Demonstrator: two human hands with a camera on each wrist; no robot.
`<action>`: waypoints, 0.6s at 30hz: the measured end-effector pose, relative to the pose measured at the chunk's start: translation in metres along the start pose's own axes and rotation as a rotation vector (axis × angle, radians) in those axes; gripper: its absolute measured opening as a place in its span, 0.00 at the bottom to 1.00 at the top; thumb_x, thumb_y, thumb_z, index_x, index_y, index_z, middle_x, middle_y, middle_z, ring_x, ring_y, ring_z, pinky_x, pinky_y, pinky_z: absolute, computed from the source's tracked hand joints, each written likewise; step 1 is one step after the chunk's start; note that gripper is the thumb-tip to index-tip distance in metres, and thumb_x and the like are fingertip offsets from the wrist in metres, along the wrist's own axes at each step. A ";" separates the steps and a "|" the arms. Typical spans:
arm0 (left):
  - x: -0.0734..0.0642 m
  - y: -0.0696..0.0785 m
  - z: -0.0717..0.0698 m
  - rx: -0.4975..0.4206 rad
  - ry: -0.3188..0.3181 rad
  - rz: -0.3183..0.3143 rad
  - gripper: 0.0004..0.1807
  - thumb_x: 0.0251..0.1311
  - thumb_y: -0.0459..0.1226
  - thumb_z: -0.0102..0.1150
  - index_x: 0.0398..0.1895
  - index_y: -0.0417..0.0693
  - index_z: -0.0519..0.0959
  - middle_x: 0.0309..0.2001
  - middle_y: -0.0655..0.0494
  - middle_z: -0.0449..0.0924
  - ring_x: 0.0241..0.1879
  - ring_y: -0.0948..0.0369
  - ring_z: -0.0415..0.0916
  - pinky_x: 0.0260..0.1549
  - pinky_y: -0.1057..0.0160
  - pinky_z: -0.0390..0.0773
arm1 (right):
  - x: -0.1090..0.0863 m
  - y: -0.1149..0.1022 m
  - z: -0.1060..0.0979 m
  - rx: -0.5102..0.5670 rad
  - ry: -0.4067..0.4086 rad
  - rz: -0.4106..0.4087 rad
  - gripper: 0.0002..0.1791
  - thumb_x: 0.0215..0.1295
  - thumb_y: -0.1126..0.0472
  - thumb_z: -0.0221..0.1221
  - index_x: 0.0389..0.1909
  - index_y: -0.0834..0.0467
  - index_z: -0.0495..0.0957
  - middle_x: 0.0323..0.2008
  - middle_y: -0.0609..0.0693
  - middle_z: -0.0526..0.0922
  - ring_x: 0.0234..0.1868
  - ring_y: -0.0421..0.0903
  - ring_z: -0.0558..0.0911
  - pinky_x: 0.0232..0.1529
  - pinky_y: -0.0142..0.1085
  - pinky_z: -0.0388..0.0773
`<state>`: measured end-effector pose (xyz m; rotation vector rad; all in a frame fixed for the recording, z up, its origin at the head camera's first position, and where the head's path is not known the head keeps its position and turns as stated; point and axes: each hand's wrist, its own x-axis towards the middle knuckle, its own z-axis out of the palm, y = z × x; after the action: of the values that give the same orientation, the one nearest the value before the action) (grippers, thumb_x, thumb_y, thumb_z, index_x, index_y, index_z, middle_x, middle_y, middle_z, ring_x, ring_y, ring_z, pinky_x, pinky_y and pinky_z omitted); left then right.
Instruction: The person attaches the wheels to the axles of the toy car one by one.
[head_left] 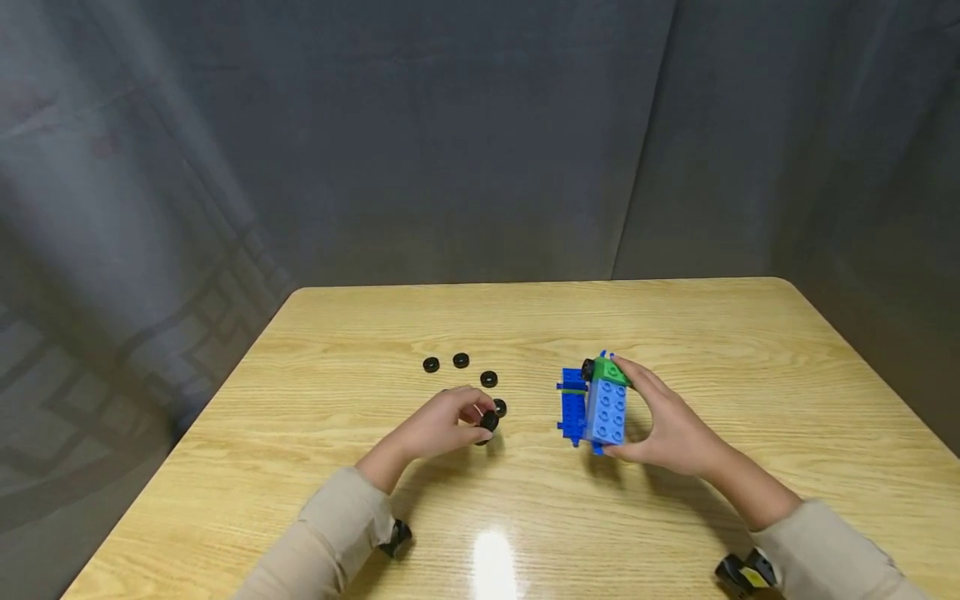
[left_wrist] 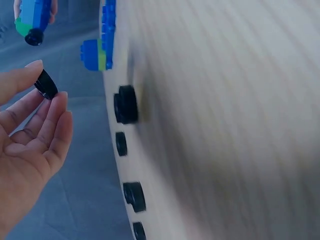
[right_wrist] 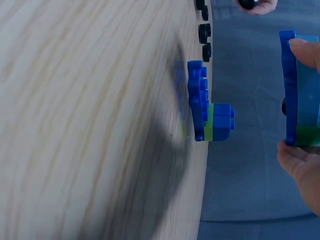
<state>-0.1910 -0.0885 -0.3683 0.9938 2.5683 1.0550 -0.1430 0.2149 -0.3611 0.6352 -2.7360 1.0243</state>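
Head view: 2 hands (head_left: pixel 444 425) (head_left: pixel 671 432) hold wheel (head_left: pixel 490 420), bricks (head_left: pixel 606 412).

The little wheels (head_left: pixel 489 379) are black. The long block (head_left: pixel 605 414) is light blue, its end block (head_left: pixel 611 372) green. The other toy (head_left: pixel 573 414) is dark blue with a green stripe. The worktop (head_left: pixel 360 333) is yellowy-brown with streaky lines. The sleeves (head_left: pixel 341 512) are tan.
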 end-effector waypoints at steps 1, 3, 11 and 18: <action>0.001 0.001 0.000 -0.009 0.003 0.002 0.15 0.50 0.36 0.59 0.42 0.44 0.73 0.38 0.58 0.72 0.35 0.63 0.72 0.34 0.66 0.72 | 0.000 0.000 0.000 0.001 0.001 0.000 0.60 0.31 0.45 0.70 0.65 0.55 0.46 0.60 0.63 0.55 0.55 0.63 0.59 0.46 0.62 0.59; 0.002 0.004 0.001 -0.032 0.011 0.008 0.14 0.49 0.35 0.59 0.41 0.44 0.73 0.38 0.58 0.72 0.36 0.62 0.72 0.34 0.66 0.72 | 0.001 -0.001 0.001 0.004 0.003 0.001 0.60 0.30 0.45 0.70 0.65 0.55 0.46 0.60 0.62 0.54 0.56 0.63 0.59 0.46 0.62 0.59; 0.006 0.018 0.002 -0.097 0.014 0.025 0.14 0.50 0.34 0.59 0.42 0.44 0.72 0.37 0.57 0.73 0.37 0.62 0.71 0.39 0.61 0.72 | 0.003 -0.004 0.002 0.012 0.010 -0.014 0.59 0.30 0.45 0.70 0.65 0.55 0.47 0.60 0.61 0.55 0.56 0.61 0.59 0.46 0.60 0.60; 0.014 0.026 0.008 -0.134 0.016 0.047 0.15 0.48 0.32 0.60 0.41 0.42 0.73 0.35 0.58 0.74 0.35 0.62 0.72 0.39 0.62 0.71 | 0.002 -0.005 0.002 0.013 0.010 -0.017 0.59 0.31 0.44 0.69 0.65 0.51 0.45 0.60 0.60 0.55 0.56 0.61 0.60 0.46 0.61 0.61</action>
<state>-0.1853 -0.0612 -0.3556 1.0195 2.4606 1.2337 -0.1428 0.2097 -0.3591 0.6531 -2.7129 1.0389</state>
